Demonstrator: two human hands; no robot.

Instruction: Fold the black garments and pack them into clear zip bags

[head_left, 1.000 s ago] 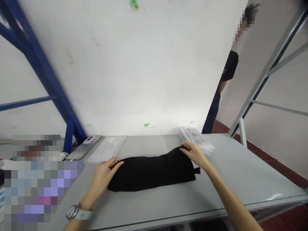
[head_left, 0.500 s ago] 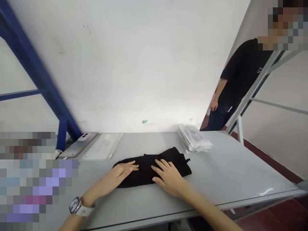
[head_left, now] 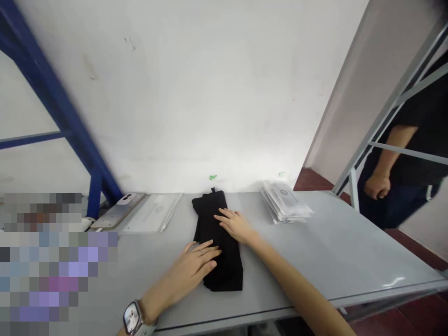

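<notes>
A black folded garment [head_left: 224, 268] lies lengthwise on the grey table [head_left: 315, 252], with a small loop or tag at its far end. My left hand [head_left: 191, 266] rests flat on its near left side, with a ring on one finger and a white-strapped watch [head_left: 132, 318] on the wrist. My right hand [head_left: 235, 225] lies on the garment's right edge, fingers spread. Neither hand grips the cloth.
A stack of plastic-sleeved papers [head_left: 285, 201] lies at the table's far right. A flat clear sleeve [head_left: 154, 213] and a phone on a metal plate [head_left: 117, 211] lie far left. A person [head_left: 399, 158] stands behind a grey steel frame [head_left: 395, 105] at right.
The garment has turned from lying across the table to lying lengthwise, and it looks narrower. Both hands have moved onto it farther from me. The person at right has shifted rightward.
</notes>
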